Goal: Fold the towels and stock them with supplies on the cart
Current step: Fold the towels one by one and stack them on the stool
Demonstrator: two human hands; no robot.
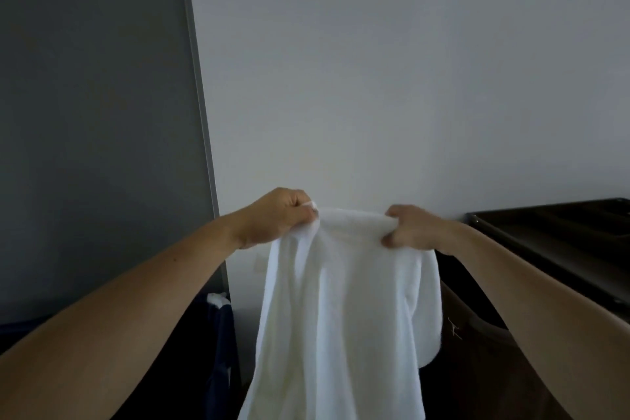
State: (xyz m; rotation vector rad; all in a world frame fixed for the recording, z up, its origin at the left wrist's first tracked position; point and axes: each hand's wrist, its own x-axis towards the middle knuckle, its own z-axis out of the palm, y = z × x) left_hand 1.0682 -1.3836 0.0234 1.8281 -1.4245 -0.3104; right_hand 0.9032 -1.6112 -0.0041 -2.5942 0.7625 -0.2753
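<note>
Closest, our left hand and right hand each curl tight around the top edge of the white towel, which hangs toward 6 o'clock. Farther off, a dark tray sits at 3 o'clock, with a pale wall behind and a grey panel at 10 o'clock.

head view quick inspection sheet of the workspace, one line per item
surface: dark tray-like top at right; contents too dark to tell
job's things: white towel hanging unfolded from both hands
clutter: dark blue fabric low left, white scrap above it
grippers: left hand and right hand each grip the towel's top edge
cables: nothing seen
surroundings: white wall ahead, grey panel at left
</note>
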